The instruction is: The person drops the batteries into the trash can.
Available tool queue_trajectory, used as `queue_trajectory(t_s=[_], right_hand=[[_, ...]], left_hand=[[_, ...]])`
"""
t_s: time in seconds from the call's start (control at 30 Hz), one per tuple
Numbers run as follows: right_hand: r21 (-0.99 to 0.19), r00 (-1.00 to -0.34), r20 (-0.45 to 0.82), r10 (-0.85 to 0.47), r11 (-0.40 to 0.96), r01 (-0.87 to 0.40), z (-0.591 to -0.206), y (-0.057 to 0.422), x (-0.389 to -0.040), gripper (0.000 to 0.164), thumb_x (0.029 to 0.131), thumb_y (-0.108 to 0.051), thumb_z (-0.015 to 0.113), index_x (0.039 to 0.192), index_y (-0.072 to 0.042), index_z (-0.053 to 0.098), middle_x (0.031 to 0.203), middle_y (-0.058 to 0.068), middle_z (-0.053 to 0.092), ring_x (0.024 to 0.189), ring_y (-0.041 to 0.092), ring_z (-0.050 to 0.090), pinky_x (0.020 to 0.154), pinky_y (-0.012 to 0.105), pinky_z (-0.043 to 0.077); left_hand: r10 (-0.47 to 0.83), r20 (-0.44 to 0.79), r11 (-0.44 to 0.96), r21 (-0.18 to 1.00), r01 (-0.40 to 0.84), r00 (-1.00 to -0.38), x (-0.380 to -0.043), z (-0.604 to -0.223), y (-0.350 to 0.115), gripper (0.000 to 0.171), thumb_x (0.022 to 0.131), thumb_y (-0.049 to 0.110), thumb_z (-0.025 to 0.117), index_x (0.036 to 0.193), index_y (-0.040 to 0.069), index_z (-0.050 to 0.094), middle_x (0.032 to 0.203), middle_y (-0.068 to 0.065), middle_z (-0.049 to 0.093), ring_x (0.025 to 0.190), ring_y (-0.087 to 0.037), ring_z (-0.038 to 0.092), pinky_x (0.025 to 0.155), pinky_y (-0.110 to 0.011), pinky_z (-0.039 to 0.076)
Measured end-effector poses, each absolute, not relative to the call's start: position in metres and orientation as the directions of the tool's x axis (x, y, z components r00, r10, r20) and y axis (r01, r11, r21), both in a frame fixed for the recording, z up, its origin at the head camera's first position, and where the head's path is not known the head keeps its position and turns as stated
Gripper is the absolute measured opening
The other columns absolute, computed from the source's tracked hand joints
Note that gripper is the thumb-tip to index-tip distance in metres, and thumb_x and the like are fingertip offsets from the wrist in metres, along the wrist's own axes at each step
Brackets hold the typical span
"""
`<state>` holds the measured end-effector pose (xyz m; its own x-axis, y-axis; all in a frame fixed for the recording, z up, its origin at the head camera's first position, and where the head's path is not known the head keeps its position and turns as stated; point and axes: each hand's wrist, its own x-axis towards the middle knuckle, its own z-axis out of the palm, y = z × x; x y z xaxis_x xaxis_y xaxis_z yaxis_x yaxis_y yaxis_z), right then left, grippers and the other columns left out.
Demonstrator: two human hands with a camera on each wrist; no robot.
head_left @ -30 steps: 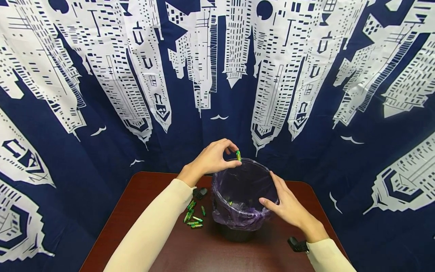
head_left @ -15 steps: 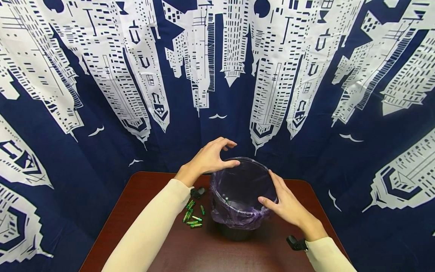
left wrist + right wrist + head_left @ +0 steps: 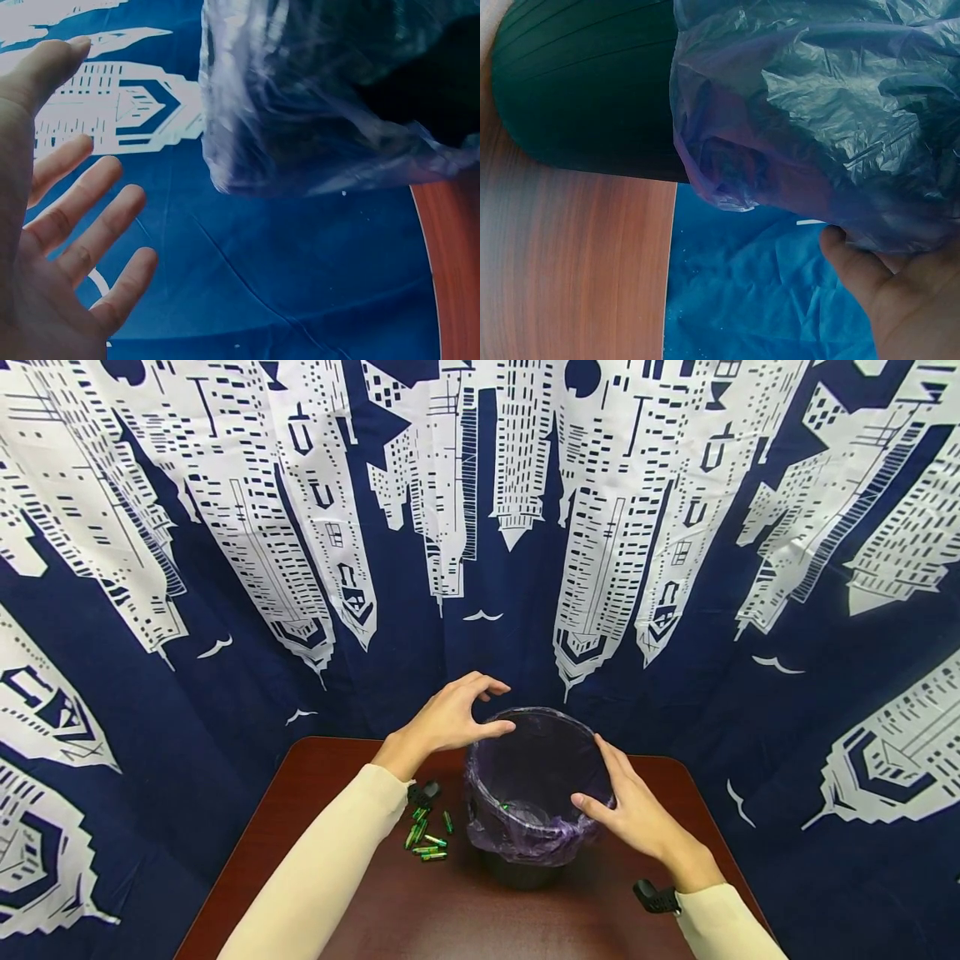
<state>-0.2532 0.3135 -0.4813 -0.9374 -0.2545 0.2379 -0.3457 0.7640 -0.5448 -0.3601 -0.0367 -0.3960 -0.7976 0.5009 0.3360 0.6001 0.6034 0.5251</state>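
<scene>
My left hand point(image 3: 453, 714) is held over the left side of the trash can's rim, fingers and thumb spread and holding nothing. The left wrist view shows this hand point(image 3: 64, 262) with its palm bare, beside the lined can. My right hand point(image 3: 637, 810) rests against the right rim of the trash can point(image 3: 525, 875), fingers extended and thumb apart. A thin purple trash bag point(image 3: 517, 843) lines the can and folds over its outside. In the right wrist view, fingers point(image 3: 855, 262) touch the trash bag. Inside the can, a small green bit point(image 3: 504, 807) shows.
Several green batteries point(image 3: 433, 857) lie in a loose group on the reddish-brown table point(image 3: 360, 893), left of the can. Behind the table hangs a dark blue curtain point(image 3: 420, 677) printed with white buildings. Black wrist devices point(image 3: 655, 897) are worn on both arms.
One second ago my left hand pinched a battery over the can; it let go, and the battery is gone from its fingers. The hand then drew slightly left and down. My right hand stays put.
</scene>
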Motion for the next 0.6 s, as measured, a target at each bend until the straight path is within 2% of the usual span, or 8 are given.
queue_trajectory(t_s=[0.6], right_hand=[[-0.543, -0.936, 0.243, -0.253, 0.764, -0.348, -0.481, 0.313, -0.252, 0.113, 0.105, -0.056, 0.078, 0.187, -0.010, 0.015, 0.191, 0.026, 0.025, 0.171, 0.059, 0.036, 0.130, 0.088, 0.034]], left_hand=[[0.463, 0.354, 0.596, 0.555, 0.581, -0.813, -0.356, -0.437, -0.081, 0.054, 0.103, 0.049, 0.087, 0.151, 0.027, 0.074, 0.147, -0.001, 0.076, 0.133, -0.026, 0.074, 0.115, -0.053, 0.063]])
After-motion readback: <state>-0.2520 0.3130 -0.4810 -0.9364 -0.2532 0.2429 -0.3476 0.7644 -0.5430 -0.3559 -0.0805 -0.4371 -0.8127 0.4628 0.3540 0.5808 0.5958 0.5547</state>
